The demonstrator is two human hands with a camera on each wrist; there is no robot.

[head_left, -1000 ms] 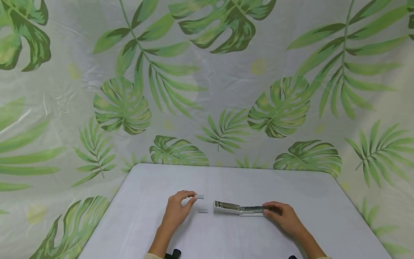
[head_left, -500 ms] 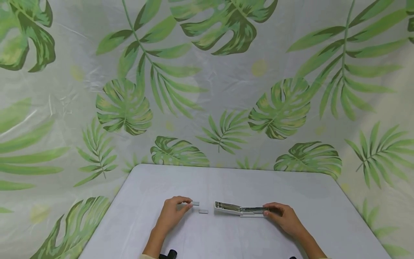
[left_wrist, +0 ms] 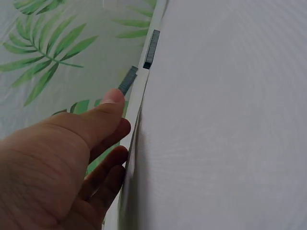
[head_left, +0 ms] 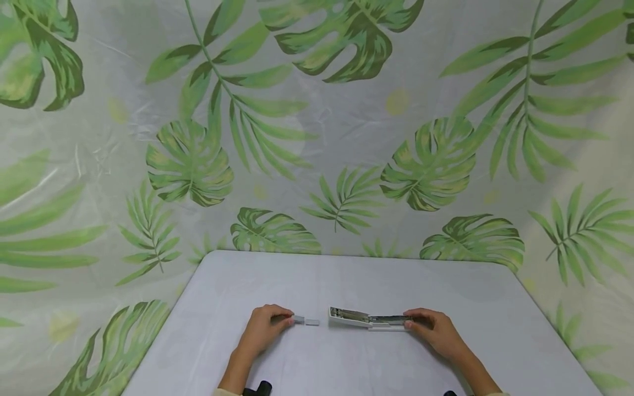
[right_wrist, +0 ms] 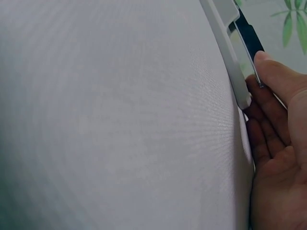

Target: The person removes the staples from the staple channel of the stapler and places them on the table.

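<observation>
Head view, low middle of the frame: the left hand [head_left: 264,327] lies on the pale grey flat table [head_left: 346,275]. Its fingers are curled & pinch a small grey metal staple strip [head_left: 299,318] at the tips. That strip is down at the table, end to end w/ a second small grey staple strip [head_left: 312,322] lying flat just right of it. The 2 strips look to be touching or almost; can't tell which.

Left wrist view: the thumb [left_wrist: 103,115] points at the held strip [left_wrist: 127,80], upper middle of the frame. The other strip [left_wrist: 151,49] sits just past it, higher up. The rest of the fingers are curled under.

Right of the strips, w/ a small gap, lies a long white plastic stapler [head_left: 369,319], opened up flat so the shiny metal track inside shows. The right hand [head_left: 436,333] is at the stapler's right end. Its fingers are bent round that end & grip it.

Right wrist view: upper right of the frame, the thumb [right_wrist: 278,72] presses on top of the stapler's [right_wrist: 230,52] dark metal part, & the fingers curl by the white base.

Behind the table hangs a shiny white plastic curtain w/ big green leaf prints [head_left: 317,137], filling the top & both sides of the head view.
</observation>
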